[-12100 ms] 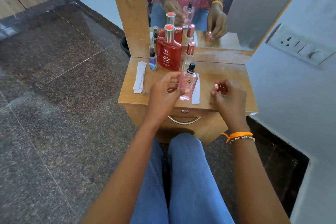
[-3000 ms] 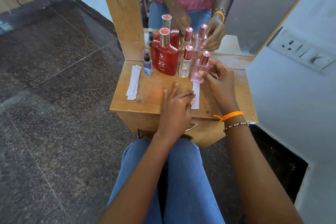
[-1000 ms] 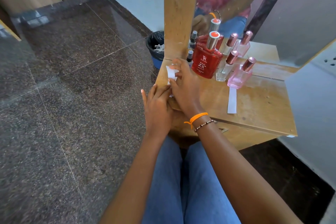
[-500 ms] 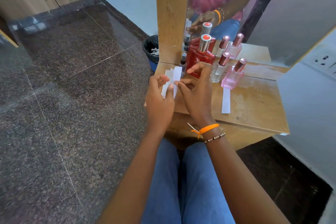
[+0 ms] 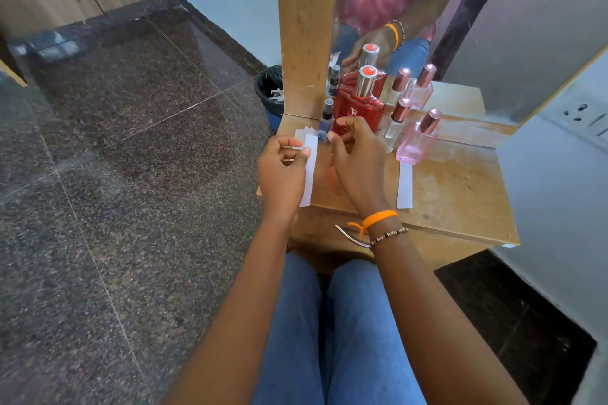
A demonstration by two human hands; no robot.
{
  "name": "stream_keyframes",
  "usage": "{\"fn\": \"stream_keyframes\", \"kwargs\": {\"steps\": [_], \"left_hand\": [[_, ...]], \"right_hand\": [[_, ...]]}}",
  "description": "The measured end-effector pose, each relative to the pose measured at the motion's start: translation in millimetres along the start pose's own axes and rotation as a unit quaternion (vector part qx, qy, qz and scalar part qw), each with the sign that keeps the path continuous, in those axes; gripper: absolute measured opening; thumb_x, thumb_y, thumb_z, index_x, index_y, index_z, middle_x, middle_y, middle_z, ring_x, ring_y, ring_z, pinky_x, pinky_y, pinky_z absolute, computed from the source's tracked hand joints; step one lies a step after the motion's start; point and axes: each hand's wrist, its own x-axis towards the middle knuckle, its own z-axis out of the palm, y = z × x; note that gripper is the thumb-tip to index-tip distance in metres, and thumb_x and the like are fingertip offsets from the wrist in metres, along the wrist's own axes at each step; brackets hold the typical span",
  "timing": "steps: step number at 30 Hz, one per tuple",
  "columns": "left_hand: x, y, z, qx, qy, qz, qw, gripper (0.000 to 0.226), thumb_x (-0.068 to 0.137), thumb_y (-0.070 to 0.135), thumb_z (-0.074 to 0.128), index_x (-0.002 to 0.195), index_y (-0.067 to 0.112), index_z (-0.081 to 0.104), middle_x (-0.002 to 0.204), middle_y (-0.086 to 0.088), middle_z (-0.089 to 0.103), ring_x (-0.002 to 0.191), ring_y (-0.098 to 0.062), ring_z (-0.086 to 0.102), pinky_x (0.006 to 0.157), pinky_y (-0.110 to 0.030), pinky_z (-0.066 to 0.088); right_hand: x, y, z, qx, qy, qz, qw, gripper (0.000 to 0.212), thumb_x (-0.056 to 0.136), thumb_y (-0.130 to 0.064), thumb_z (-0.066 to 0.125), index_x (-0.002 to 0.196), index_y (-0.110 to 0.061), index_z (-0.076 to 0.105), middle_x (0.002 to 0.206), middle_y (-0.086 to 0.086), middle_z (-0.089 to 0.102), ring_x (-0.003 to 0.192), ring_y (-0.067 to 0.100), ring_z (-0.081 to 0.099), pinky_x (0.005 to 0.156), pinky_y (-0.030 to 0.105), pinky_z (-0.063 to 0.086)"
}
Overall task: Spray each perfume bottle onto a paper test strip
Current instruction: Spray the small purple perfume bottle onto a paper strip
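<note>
My left hand pinches a white paper test strip by its upper part, and the strip hangs down over the table's left front. My right hand hovers just right of the strip, fingers loosely curled, holding nothing that I can see. Behind it stand a large red perfume bottle with a silver cap, a small dark spray bottle, a slim clear bottle and a pink bottle, the last two with rose-gold caps. Another strip lies flat in front of the pink bottle.
The small wooden table carries a mirror in a wooden frame at the back. A few spare strips lie at the table's far left. A black-lined bin stands on the floor left of the table. A wall socket is at right.
My left hand now holds the strip alone, and my right hand has let go of it and drawn slightly right. The camera has come closer to the table.
</note>
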Motion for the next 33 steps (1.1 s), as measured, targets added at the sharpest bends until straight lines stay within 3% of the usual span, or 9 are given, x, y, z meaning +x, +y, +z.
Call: {"fn": "stream_keyframes", "kwargs": {"steps": [4, 9, 13, 17, 19, 22, 25, 29, 33], "left_hand": [[2, -4, -1, 0.006, 0.008, 0.006, 1.0, 0.024, 0.082, 0.004, 0.064, 0.075, 0.025, 0.055, 0.079, 0.002, 0.062, 0.076, -0.011, 0.059, 0.071, -0.026, 0.047], [3, -6, -5, 0.033, 0.0, 0.023, 0.999, 0.022, 0.082, 0.001, 0.06, 0.076, 0.022, 0.059, 0.082, 0.001, 0.065, 0.079, -0.012, 0.062, 0.074, -0.026, 0.048], [1, -6, -6, 0.055, -0.02, 0.023, 0.998, 0.032, 0.085, 0.001, 0.054, 0.073, 0.028, 0.066, 0.086, -0.002, 0.068, 0.084, -0.021, 0.065, 0.075, -0.035, 0.054], [-9, -2, -1, 0.081, -0.038, 0.03, 0.996, 0.027, 0.09, 0.002, 0.049, 0.092, 0.019, 0.07, 0.101, -0.002, 0.067, 0.09, -0.014, 0.06, 0.075, -0.017, 0.046], [-13, 0, 2, 0.081, -0.071, 0.041, 0.993, 0.021, 0.09, 0.008, 0.054, 0.102, 0.016, 0.069, 0.107, 0.0, 0.065, 0.096, -0.011, 0.06, 0.082, -0.016, 0.045], [-22, 3, 5, 0.067, -0.145, 0.058, 0.985, 0.024, 0.083, 0.015, 0.066, 0.107, 0.016, 0.068, 0.11, 0.001, 0.064, 0.1, -0.014, 0.062, 0.089, -0.025, 0.048], [-33, 7, 8, 0.058, -0.195, 0.064, 0.977, 0.021, 0.078, 0.016, 0.069, 0.099, 0.021, 0.072, 0.093, 0.006, 0.067, 0.09, -0.018, 0.066, 0.084, -0.033, 0.051], [-43, 11, 12, 0.092, -0.201, 0.096, 0.971, 0.018, 0.078, 0.014, 0.071, 0.095, 0.016, 0.072, 0.085, 0.006, 0.066, 0.078, -0.012, 0.062, 0.075, -0.026, 0.047], [-51, 12, 18, 0.123, -0.205, 0.123, 0.963, 0.017, 0.077, 0.013, 0.072, 0.094, 0.013, 0.072, 0.088, 0.002, 0.064, 0.073, -0.003, 0.056, 0.066, -0.011, 0.041]], "right_hand": [[12, 0, 14, -0.094, -0.024, 0.016, 0.995, 0.023, 0.089, -0.022, 0.061, 0.111, -0.014, 0.06, 0.079, 0.007, 0.066, 0.078, 0.029, 0.063, 0.066, 0.035, 0.047], [19, -2, 20, -0.141, -0.022, 0.025, 0.989, 0.017, 0.09, -0.021, 0.057, 0.103, -0.01, 0.06, 0.086, 0.012, 0.068, 0.082, 0.035, 0.062, 0.063, 0.033, 0.043], [10, -1, 11, -0.101, -0.01, 0.005, 0.995, 0.011, 0.089, -0.016, 0.059, 0.094, -0.006, 0.06, 0.071, 0.004, 0.059, 0.066, 0.023, 0.054, 0.059, 0.028, 0.034], [-11, -3, -13, -0.065, 0.007, -0.011, 0.998, 0.008, 0.089, -0.014, 0.06, 0.096, -0.009, 0.06, 0.062, -0.009, 0.048, 0.056, 0.006, 0.045, 0.052, 0.016, 0.032], [-20, -4, -28, -0.043, -0.008, -0.015, 0.999, 0.009, 0.089, -0.015, 0.061, 0.096, -0.011, 0.06, 0.061, -0.009, 0.05, 0.057, 0.007, 0.049, 0.053, 0.012, 0.035], [-29, -4, -51, -0.007, -0.067, -0.005, 0.998, 0.006, 0.087, -0.014, 0.063, 0.091, -0.012, 0.059, 0.06, -0.003, 0.054, 0.058, 0.008, 0.05, 0.055, 0.017, 0.036], [-33, -3, -69, 0.026, -0.104, 0.011, 0.994, 0.007, 0.086, -0.014, 0.065, 0.088, -0.018, 0.06, 0.058, -0.004, 0.049, 0.056, 0.006, 0.045, 0.054, 0.015, 0.035], [-36, -5, -86, 0.061, -0.076, 0.01, 0.995, 0.015, 0.082, -0.017, 0.07, 0.091, -0.025, 0.062, 0.068, -0.008, 0.055, 0.06, -0.001, 0.05, 0.058, 0.011, 0.039], [-34, -13, -94, 0.112, -0.007, 0.023, 0.993, 0.017, 0.079, -0.015, 0.073, 0.095, -0.016, 0.065, 0.085, 0.0, 0.064, 0.068, -0.005, 0.056, 0.067, 0.009, 0.045]]}}
